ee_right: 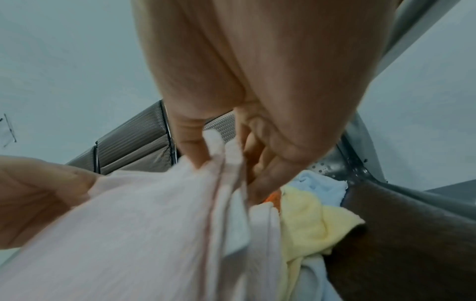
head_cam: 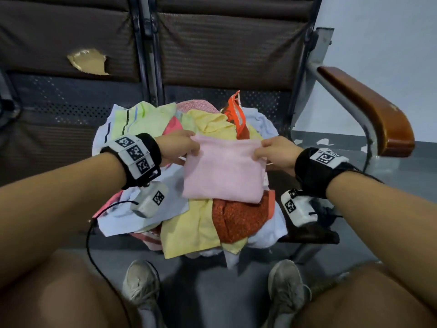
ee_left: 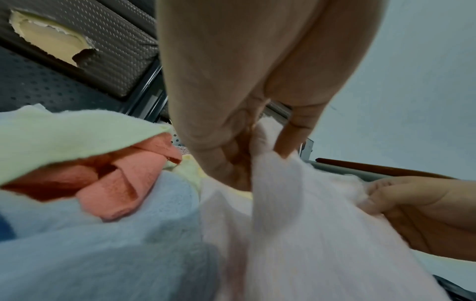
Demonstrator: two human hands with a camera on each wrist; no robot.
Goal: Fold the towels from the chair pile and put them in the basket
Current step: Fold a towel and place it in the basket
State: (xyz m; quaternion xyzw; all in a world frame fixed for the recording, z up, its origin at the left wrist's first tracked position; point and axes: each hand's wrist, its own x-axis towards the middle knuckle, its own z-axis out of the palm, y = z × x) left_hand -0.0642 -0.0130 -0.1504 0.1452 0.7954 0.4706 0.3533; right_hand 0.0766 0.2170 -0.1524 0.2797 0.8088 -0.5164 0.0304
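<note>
A pale pink towel [head_cam: 224, 172], folded into a rectangle, hangs over the heap of towels [head_cam: 189, 223] on the chair seat. My left hand [head_cam: 182, 145] pinches its top left corner and my right hand [head_cam: 274, 151] pinches its top right corner. In the left wrist view the left hand [ee_left: 244, 154] has thumb and fingers closed on a fold of the pink towel [ee_left: 322, 234]. In the right wrist view the right hand [ee_right: 231, 158] grips several layered edges of the pink towel [ee_right: 141, 234]. No basket shows in any view.
The heap holds yellow [head_cam: 189, 233], orange-red [head_cam: 238, 218], white and striped pale-green [head_cam: 142, 119] cloths, some hanging over the seat's front edge. A wooden armrest [head_cam: 369, 110] stands at the right. The brown chair back [head_cam: 224, 43] has a torn patch [head_cam: 88, 61]. My knees and shoes are below.
</note>
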